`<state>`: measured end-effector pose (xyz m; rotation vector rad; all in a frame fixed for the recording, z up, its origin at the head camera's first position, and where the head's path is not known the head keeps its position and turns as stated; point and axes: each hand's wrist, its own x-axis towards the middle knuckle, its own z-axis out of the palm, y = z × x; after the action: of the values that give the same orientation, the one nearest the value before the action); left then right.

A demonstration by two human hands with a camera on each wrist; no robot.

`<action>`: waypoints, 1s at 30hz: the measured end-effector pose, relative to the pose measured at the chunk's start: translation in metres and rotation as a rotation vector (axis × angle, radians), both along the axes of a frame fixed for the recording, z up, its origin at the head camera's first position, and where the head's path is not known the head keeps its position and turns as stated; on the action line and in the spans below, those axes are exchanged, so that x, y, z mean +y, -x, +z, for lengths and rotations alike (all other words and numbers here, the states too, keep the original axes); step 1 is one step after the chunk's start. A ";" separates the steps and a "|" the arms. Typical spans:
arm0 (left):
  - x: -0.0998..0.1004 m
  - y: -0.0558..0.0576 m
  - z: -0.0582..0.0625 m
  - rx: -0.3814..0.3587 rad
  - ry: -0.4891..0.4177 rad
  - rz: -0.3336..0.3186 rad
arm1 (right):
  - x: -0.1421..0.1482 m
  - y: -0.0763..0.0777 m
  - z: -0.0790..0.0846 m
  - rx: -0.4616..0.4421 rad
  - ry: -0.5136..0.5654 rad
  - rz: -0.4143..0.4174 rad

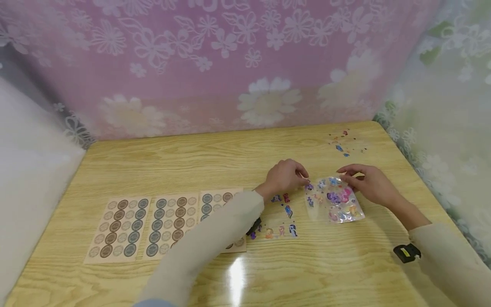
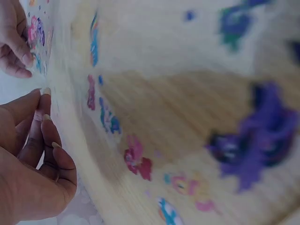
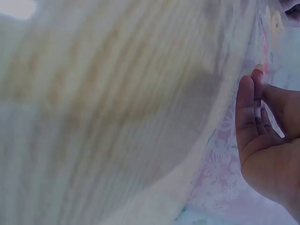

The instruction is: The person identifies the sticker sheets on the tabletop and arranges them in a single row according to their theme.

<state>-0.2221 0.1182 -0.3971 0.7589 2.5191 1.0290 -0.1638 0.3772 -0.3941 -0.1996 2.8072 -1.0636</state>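
A clear sticker sheet (image 1: 347,207) with colourful cartoon ponies is held up at a tilt between both hands, over the right part of the table. My left hand (image 1: 284,177) pinches its upper left corner between thumb and fingertips. At the upper right corner, my right hand (image 1: 369,184) pinches the edge; in the right wrist view, that thumb and forefinger meet at the clear film. A second transparent pony sheet (image 1: 281,219) lies flat on the table under my left wrist, partly covered by the sleeve. Its ponies appear large and blurred in the left wrist view.
Three tan sheets of round brown and grey labels, such as the leftmost label sheet (image 1: 116,228), lie in a row at left; my left sleeve covers part of the third. Small loose-looking stickers (image 1: 339,148) are at the far right corner. Floral curtains (image 1: 264,64) hang behind the wooden table (image 1: 172,157).
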 end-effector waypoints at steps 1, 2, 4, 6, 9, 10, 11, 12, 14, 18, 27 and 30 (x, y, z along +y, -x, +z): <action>-0.001 -0.002 0.000 0.010 0.026 -0.012 | -0.001 -0.002 -0.001 -0.008 -0.004 0.005; -0.002 -0.004 -0.001 0.018 0.050 -0.021 | -0.003 -0.004 -0.002 -0.013 -0.011 0.011; -0.003 -0.008 -0.001 0.038 0.093 -0.040 | -0.005 -0.006 -0.004 -0.018 -0.015 0.024; -0.005 -0.011 -0.002 0.069 0.127 -0.058 | -0.008 -0.008 -0.007 -0.013 -0.026 0.034; -0.007 -0.013 -0.004 0.110 0.154 -0.075 | -0.011 -0.009 -0.009 0.002 -0.041 0.047; -0.007 -0.014 -0.004 0.123 0.159 -0.079 | -0.012 -0.009 -0.010 0.007 -0.044 0.052; -0.008 -0.014 -0.004 0.134 0.164 -0.084 | -0.013 -0.010 -0.010 0.012 -0.052 0.056; -0.009 -0.014 -0.005 0.139 0.167 -0.087 | -0.014 -0.010 -0.010 0.013 -0.052 0.058; -0.011 -0.014 -0.006 0.141 0.169 -0.097 | -0.015 -0.010 -0.011 0.012 -0.048 0.063; -0.013 -0.013 -0.010 0.123 0.158 -0.111 | -0.018 -0.010 -0.013 -0.002 -0.045 0.058; -0.018 -0.010 -0.014 0.115 0.146 -0.097 | -0.024 -0.009 -0.015 0.008 -0.093 0.070; -0.018 -0.010 -0.015 0.103 0.147 -0.096 | -0.025 -0.008 -0.015 0.007 -0.107 0.073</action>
<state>-0.2123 0.0997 -0.4117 0.9004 2.5817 0.7824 -0.1556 0.3527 -0.4094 -0.2917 2.8297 -0.8961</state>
